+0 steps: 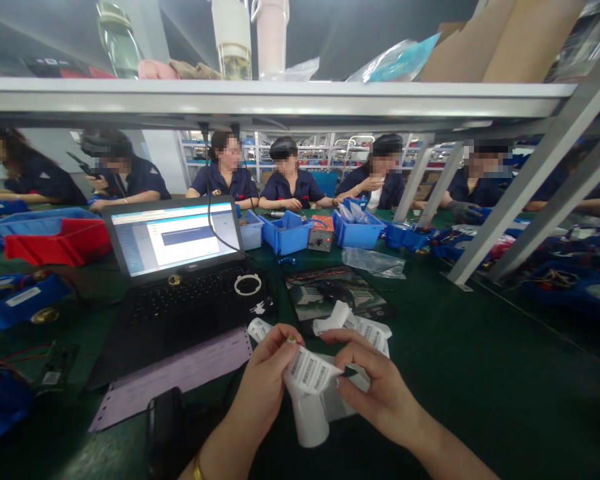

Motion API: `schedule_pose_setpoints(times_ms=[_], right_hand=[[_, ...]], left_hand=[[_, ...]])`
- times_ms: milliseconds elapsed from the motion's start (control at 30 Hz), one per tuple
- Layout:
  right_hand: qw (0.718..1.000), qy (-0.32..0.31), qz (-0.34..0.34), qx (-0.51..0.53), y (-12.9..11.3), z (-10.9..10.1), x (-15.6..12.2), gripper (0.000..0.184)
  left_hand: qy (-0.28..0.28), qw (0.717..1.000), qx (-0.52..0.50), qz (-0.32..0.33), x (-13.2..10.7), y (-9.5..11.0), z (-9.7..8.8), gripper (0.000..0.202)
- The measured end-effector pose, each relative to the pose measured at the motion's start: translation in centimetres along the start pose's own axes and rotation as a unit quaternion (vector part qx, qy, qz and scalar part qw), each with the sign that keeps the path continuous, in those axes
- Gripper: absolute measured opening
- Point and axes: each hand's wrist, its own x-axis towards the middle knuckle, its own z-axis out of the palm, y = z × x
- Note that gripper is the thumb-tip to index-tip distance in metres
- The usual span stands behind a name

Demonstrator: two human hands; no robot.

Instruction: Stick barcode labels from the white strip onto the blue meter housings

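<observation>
A white strip of barcode labels (pixel 307 371) stretches between my two hands, its lower part curling down toward the table. My left hand (pixel 270 367) pinches the strip at its upper left, thumb on top. At the strip's right edge, the thumb and forefinger of my right hand (pixel 375 383) come close together; whether they grip the edge or a single label is too small to tell. More of the printed label strip (pixel 373 333) lies in loose folds behind my right hand. A small curl of labels (pixel 259 329) sticks out past my left hand.
An open laptop (pixel 180 287) stands at the left, over a pink printed sheet (pixel 180 387). Behind my hands lie a mouse (pixel 336 293) and its dark mat (pixel 300 297). Blue bins (pixel 286 233) line the back, where several co-workers sit. A shelf (pixel 280 103) spans overhead; metal posts (pixel 520 180) slant at right.
</observation>
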Motion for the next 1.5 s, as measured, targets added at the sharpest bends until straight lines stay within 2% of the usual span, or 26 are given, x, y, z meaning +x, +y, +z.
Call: schedule_pose_setpoints(times_ms=[167, 300, 433, 500, 567, 633, 733, 800, 933, 1067, 1200, 1267, 1400, 1500], right_hand=[[1.000, -0.002, 0.019, 0.002, -0.2, -0.1, 0.0, 0.005], [0.998, 0.032, 0.032, 0.046, 0.4, -0.2, 0.1, 0.014], [0.992, 0.075, 0.071, 0.078, 1.6, -0.4, 0.2, 0.015], [0.990, 0.089, 0.085, 0.063, 2.2, -0.6, 0.2, 0.016], [0.991, 0.092, 0.086, 0.045, 2.5, -0.8, 0.1, 0.016], [0.994, 0.088, 0.063, 0.019, 2.2, -0.9, 0.1, 0.018], [0.997, 0.072, 0.001, -0.013, 1.2, -0.8, 0.1, 0.023], [0.998, 0.062, -0.027, -0.016, 0.5, -0.5, 0.1, 0.024], [0.997, 0.073, -0.028, 0.019, 0.0, 0.2, 0.3, 0.020], [0.995, 0.075, -0.013, 0.067, 0.2, 0.4, 0.5, 0.021], [0.986, 0.066, -0.002, 0.150, 0.4, 0.3, 0.4, 0.021], [0.981, 0.058, 0.016, 0.183, 0.5, 0.2, 0.3, 0.021], [0.972, 0.046, 0.021, 0.228, 0.9, 0.4, 0.2, 0.022], [0.966, 0.060, 0.023, 0.250, 1.1, 0.6, 0.3, 0.030]], left_hand=[[0.022, 1.000, -0.010, -0.002, 0.1, 0.4, -0.1, 0.036], [0.015, 1.000, -0.015, -0.022, -0.1, 0.5, 0.0, 0.035], [-0.041, 0.999, 0.003, -0.007, -0.4, 0.4, -0.1, 0.042], [-0.073, 0.996, 0.056, 0.020, -0.5, 0.4, -0.1, 0.051], [-0.082, 0.987, 0.134, 0.045, -0.6, 0.4, -0.2, 0.052], [-0.081, 0.964, 0.239, 0.084, -0.8, 0.5, -0.1, 0.051], [-0.110, 0.900, 0.383, 0.177, -1.2, 0.3, 0.0, 0.053], [-0.142, 0.864, 0.430, 0.219, -1.4, -0.1, 0.2, 0.058], [-0.166, 0.840, 0.460, 0.235, -1.7, -0.8, 0.5, 0.072], [-0.150, 0.825, 0.480, 0.257, -1.4, -1.0, 0.0, 0.076], [-0.106, 0.802, 0.516, 0.283, -0.7, -1.3, -1.1, 0.064], [-0.055, 0.804, 0.513, 0.296, -0.4, -1.6, -1.5, 0.053], [0.053, 0.825, 0.458, 0.326, -0.2, -1.7, -1.3, 0.029], [0.091, 0.827, 0.448, 0.328, -0.4, -1.4, -0.8, 0.011]])
